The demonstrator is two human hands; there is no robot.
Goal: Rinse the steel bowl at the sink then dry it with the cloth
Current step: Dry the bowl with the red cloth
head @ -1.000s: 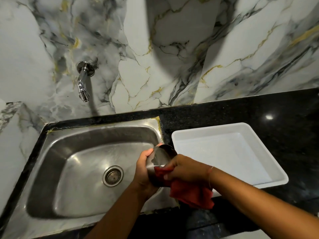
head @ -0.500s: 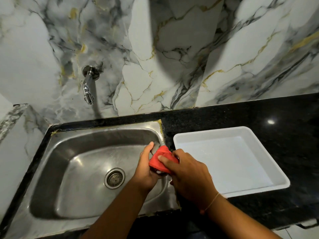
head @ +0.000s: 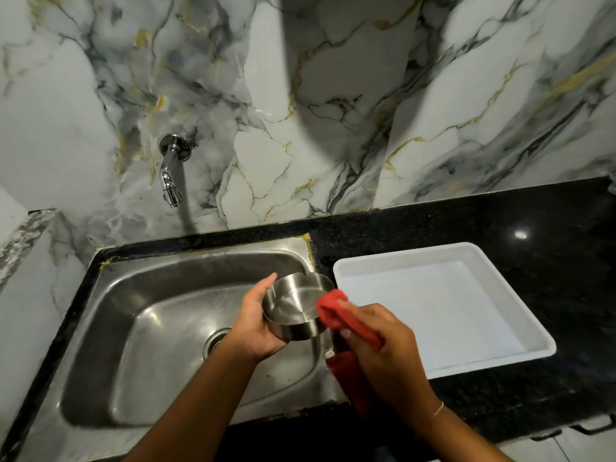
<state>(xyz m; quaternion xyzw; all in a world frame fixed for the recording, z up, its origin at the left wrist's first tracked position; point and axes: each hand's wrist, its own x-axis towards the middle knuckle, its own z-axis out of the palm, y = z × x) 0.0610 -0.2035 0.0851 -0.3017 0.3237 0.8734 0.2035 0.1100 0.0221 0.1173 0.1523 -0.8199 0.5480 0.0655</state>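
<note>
Apparently past rinsing, tap (head: 170,181) dry: left hand (head: 256,323) cupping steel bowl (head: 295,310), right hand (head: 376,341) pinching cloth (head: 333,308) at rim, drying unfinished.

2 bare forearms, no sleeves in view. Left hand (head: 256,323) without rings or bands. Right hand (head: 380,341) likewise ringless, 1 thin pale thread bracelet (head: 438,409) tied around its wrist. Short, unpainted fingernails.
</note>
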